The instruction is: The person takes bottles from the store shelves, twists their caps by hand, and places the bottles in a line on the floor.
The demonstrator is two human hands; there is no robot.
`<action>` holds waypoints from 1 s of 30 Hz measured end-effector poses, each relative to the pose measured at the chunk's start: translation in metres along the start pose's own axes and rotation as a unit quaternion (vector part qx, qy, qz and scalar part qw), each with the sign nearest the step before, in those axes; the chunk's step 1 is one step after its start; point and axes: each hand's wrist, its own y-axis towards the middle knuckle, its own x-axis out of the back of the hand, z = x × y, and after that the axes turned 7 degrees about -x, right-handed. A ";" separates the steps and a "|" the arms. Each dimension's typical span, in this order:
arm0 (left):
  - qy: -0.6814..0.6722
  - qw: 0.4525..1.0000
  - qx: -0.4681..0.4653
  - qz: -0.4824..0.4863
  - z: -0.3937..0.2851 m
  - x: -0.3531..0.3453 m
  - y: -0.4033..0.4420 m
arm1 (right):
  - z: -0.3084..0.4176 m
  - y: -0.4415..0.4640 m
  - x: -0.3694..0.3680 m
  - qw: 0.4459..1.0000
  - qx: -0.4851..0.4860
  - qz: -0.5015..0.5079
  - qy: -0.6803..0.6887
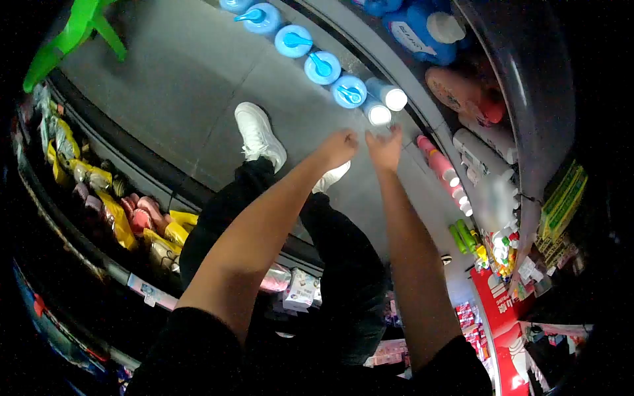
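Note:
My left hand (339, 148) is over the grey floor with its fingers curled in; whether anything is inside them I cannot make out. Just to its right, my right hand (384, 150) has thumb and fingers apart, with nothing visible between them. Right beyond its fingertips stands a blue bottle with a white cap (379, 116). A second white-capped bottle (395, 99) is close behind. A row of light blue pump bottles (349, 91) runs along the floor towards the upper left. The hands appear apart from each other and from the bottles.
A dark shelf unit on the right holds blue jugs (422, 36) and pink bottles (462, 92). Pink bottles (439, 162) stand on the floor below. Slippers (142, 214) and yellow packs (115, 221) fill the left shelf. A green plastic stool (76, 30) stands upper left.

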 end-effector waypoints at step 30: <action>0.067 0.983 -0.111 -0.130 -0.218 0.165 -0.371 | 0.227 -0.304 0.291 0.922 0.218 0.207 0.245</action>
